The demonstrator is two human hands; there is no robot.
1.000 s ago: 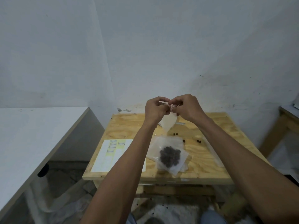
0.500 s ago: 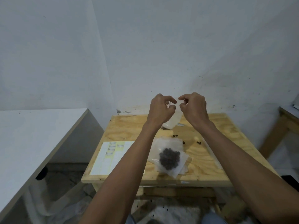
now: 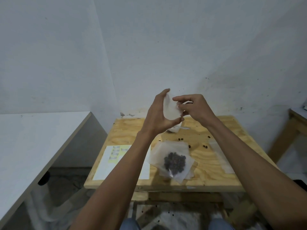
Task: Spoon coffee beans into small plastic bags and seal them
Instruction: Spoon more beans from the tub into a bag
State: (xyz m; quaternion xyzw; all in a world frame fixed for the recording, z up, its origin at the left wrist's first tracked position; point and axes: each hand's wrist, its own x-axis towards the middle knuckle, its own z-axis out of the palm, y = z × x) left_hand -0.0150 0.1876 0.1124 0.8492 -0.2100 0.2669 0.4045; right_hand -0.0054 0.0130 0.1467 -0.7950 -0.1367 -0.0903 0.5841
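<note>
A small clear plastic bag (image 3: 171,108) is held up above the far part of the wooden table (image 3: 216,165). My left hand (image 3: 159,115) grips it between thumb below and fingers above. My right hand (image 3: 194,107) pinches the bag's right edge. On the table lies a filled bag of dark coffee beans (image 3: 174,161) on top of a few empty bags. Behind my left hand a white container (image 3: 174,128) and a white spoon handle (image 3: 184,128) are partly hidden.
A sheet of labels (image 3: 114,156) lies on the table's left side. Loose beans (image 3: 205,146) are scattered at mid-table, more on the floor. Another clear bag (image 3: 222,156) lies at the right. A white desk (image 3: 33,138) stands left, another wooden table (image 3: 297,120) right.
My hands drew apart at the bag's top edge and rose. My left hand turned and now cups the bag from the side, while my right hand pinches its right edge.
</note>
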